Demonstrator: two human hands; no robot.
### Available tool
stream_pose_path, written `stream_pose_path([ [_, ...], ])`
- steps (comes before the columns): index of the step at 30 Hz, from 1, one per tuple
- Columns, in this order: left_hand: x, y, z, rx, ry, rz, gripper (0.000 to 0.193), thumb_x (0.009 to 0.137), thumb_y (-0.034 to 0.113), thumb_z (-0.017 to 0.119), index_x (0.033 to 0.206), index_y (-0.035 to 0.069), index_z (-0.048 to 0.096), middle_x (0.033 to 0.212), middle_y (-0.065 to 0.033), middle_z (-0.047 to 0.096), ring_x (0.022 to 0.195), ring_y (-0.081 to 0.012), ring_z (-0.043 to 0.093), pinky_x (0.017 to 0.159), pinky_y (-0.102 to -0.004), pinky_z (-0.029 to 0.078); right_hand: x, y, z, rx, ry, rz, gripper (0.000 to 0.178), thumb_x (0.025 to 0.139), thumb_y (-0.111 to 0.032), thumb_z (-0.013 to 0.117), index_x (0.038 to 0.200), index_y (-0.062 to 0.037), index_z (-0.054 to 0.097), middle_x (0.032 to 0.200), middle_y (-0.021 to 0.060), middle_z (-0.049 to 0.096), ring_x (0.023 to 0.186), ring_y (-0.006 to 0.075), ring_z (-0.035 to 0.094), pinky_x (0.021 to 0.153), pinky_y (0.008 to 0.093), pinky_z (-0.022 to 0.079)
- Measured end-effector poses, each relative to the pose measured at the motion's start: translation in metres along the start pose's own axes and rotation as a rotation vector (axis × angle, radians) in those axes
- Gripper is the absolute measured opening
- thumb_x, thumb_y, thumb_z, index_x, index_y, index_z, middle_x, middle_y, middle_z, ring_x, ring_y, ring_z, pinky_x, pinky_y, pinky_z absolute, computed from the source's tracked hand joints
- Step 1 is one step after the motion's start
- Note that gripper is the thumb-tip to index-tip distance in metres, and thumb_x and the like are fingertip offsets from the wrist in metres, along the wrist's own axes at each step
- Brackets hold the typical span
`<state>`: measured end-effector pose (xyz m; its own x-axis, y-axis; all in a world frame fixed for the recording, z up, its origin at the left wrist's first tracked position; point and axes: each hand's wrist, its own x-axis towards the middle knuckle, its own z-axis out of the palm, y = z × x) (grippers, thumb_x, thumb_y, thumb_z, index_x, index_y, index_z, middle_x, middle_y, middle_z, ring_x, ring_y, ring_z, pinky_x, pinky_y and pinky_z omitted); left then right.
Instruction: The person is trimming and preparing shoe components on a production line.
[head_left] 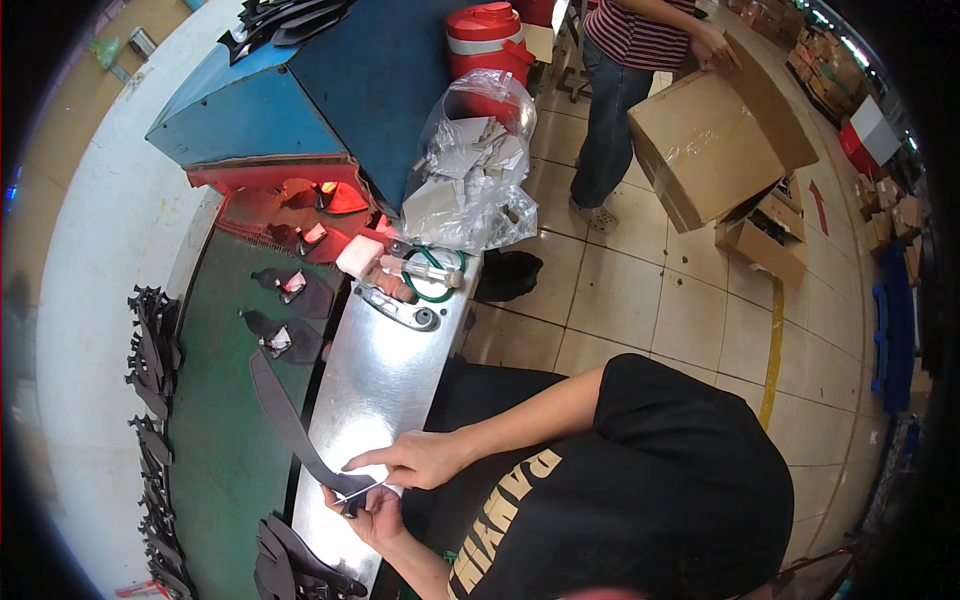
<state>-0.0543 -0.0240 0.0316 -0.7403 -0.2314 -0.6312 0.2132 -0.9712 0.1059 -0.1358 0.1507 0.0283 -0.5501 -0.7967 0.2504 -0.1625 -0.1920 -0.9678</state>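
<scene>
My left hand [377,516] is closed on the lower end of a long, dark grey, curved flat piece [287,421], close to the metal edge of the bench. The piece's far end reaches up over the green belt. My right hand [428,459] comes in from above, its index finger stretched onto the piece and its other fingers curled. A thin white stick [362,491] runs from those curled fingers across the piece towards my left hand. Its tip is too small to make out. Below lies a stack of similar dark pieces [285,562].
On the green belt [225,400] lie dark pieces with white paper [290,340], below a blue machine [260,110] glowing red. A bottle [430,268], a clear bag of scraps [475,175] and a red jug [488,50] stand nearby. Another person handles a cardboard box [705,145].
</scene>
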Motion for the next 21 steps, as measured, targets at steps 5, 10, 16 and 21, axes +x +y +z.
stream_pose_path([
  [5,-0.005,0.003,-0.013,0.095,-0.130,0.006,0.024,0.089,0.033,0.062,0.094,0.010,0.064,0.081,-0.0034,0.066,0.046,-0.0086,0.046,0.035,-0.0186,0.028,0.007,0.035,0.024,-0.081,0.191,-0.260,0.040,0.090,-0.001,0.051,0.129,-0.0038,0.056,0.068,0.0124,0.061,0.059,0.0208,0.059,0.060,0.0313,0.048],
  [10,-0.007,-0.008,-0.001,0.063,-0.181,-0.062,0.020,0.090,0.032,0.059,0.095,0.013,0.063,0.082,-0.0022,0.069,0.058,-0.0112,0.055,0.036,-0.0205,0.031,0.005,0.003,0.009,0.430,0.019,0.240,0.033,0.098,-0.008,0.047,0.128,-0.0025,0.057,0.071,-0.0024,0.054,0.058,0.0049,0.047,0.050,0.0208,0.040],
  [16,-0.030,0.010,-0.005,0.121,-0.094,0.133,0.027,0.091,0.037,0.061,0.090,0.010,0.063,0.080,-0.0007,0.067,0.063,-0.0088,0.058,0.037,-0.0189,0.026,0.018,-0.013,-0.019,0.566,-0.069,0.539,0.043,0.098,-0.012,0.045,0.141,-0.0058,0.043,0.069,-0.0022,0.053,0.051,0.0030,0.045,0.043,0.0163,0.034],
  [21,-0.027,-0.005,0.004,0.535,0.166,0.684,0.051,0.097,0.050,0.048,0.084,0.002,0.061,0.078,-0.0062,0.065,0.056,-0.0080,0.054,0.040,-0.0206,0.029,0.016,-0.020,0.013,0.400,-0.297,0.541,0.065,0.096,-0.011,0.049,0.152,-0.0141,0.015,0.070,0.0023,0.058,0.052,0.0047,0.048,0.044,0.0179,0.036],
])
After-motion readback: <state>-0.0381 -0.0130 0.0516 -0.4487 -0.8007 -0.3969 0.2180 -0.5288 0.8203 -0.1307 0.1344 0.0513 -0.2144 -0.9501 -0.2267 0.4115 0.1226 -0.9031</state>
